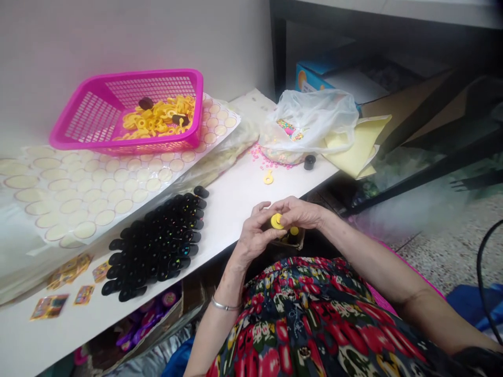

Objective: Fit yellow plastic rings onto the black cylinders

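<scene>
My left hand [253, 235] and my right hand [301, 212] meet just off the white table's front edge [236, 209], over my flowered lap. Both are closed round one small piece with a round yellow cap [276, 221]; the dark body under it is mostly hidden by my fingers. Just below the hands sits a small container [293, 236] with another yellow-capped piece in it. Left of my hands, a large batch of black capped tubes [157, 243] lies in rows on the table.
A pink basket [98, 112] holding yellow rings and a few black pieces stands at the back left on sheets of round stickers [78, 193]. A plastic bag of coloured beads [306, 123], a loose yellow ring [268, 178], a black cap [309, 162] and small printed cards [58, 288] lie around.
</scene>
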Available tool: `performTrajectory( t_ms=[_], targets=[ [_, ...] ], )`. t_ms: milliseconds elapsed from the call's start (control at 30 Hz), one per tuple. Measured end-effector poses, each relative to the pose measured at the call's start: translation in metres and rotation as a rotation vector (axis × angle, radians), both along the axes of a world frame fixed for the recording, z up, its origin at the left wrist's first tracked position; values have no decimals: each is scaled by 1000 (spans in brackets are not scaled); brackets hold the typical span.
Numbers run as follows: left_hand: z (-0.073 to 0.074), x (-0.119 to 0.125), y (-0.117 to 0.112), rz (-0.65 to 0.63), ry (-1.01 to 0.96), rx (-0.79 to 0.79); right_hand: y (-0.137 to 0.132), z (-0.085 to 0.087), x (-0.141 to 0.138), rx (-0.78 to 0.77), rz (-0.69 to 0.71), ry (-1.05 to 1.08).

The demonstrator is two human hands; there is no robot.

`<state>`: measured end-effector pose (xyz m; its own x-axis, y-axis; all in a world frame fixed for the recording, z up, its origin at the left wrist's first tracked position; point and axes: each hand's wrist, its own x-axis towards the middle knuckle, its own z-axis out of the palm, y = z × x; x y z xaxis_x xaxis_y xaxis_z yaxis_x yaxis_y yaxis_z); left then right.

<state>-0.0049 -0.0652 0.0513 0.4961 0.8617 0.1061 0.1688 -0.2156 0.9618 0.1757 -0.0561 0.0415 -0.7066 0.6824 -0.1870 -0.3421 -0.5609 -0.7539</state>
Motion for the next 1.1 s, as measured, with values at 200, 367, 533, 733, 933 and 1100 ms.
performTrajectory(
  t_ms=[200, 367, 533, 733, 933, 1100],
  targets=[
    [6, 6, -1, -111, 65, 112, 0, 3, 3, 37, 27, -74],
    [7, 6, -1, -174, 126, 212, 0, 8, 3, 87, 69, -98],
    [7, 4, -3, -202, 230, 248, -3, 4, 2, 170, 63, -110],
    [-1, 1, -3, -190, 244, 198, -10, -8, -5, 123, -31, -105],
    [-2, -1, -2, -206, 224, 198, -10, -10, -6, 144, 0, -159],
    [-6, 4, -3, -213, 205, 212, -14, -8, -6, 210, -78, -256]
  ],
)
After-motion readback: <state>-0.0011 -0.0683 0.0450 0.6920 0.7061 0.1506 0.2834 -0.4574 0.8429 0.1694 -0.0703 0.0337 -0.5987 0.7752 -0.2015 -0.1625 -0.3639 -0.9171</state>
